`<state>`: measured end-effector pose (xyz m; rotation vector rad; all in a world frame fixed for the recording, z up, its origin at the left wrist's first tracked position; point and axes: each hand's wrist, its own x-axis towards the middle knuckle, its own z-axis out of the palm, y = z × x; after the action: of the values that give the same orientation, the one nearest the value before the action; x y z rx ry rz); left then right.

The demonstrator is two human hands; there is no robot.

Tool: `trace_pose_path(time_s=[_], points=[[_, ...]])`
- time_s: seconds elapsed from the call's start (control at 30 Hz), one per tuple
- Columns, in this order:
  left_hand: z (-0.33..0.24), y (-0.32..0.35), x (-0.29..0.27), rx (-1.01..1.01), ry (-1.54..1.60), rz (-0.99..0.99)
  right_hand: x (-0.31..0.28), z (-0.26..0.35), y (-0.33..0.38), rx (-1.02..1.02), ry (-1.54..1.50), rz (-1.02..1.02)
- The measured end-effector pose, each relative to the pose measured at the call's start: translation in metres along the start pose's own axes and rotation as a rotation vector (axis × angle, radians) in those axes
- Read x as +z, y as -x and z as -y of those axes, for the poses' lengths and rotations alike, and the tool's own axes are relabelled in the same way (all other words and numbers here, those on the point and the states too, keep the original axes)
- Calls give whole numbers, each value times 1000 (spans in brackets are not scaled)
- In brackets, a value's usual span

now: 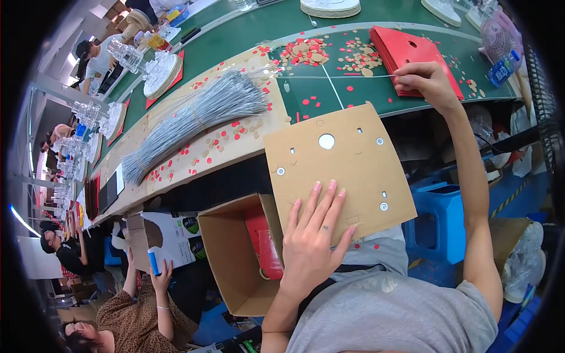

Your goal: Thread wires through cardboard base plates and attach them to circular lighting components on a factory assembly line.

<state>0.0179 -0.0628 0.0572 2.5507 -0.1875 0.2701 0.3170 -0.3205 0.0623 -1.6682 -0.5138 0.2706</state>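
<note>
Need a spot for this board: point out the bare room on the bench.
Barest: the green bench between the white line and the red card stack, by the right hand. Crowded: punched discs behind, the wire bundle leftward.

Bright, even indoor light fills the scene, with white glare from ceiling strips toward nine and ten o'clock. Shadows are soft and faint. The centre is sharp; fisheye bending curves straight edges toward the rim, and a black vignette rings the frame, where detail turns smeared.
</note>
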Motion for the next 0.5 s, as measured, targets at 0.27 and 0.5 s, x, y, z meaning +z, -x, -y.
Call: trace_pose_path(time_s=[0.27, 0.5], points=[[5, -2, 1, -37, -6, -15, -52, 3, 35, -346, -419, 242], [4, -8, 3, -11, -14, -18, -51, 15, 78, -360, -521, 62]])
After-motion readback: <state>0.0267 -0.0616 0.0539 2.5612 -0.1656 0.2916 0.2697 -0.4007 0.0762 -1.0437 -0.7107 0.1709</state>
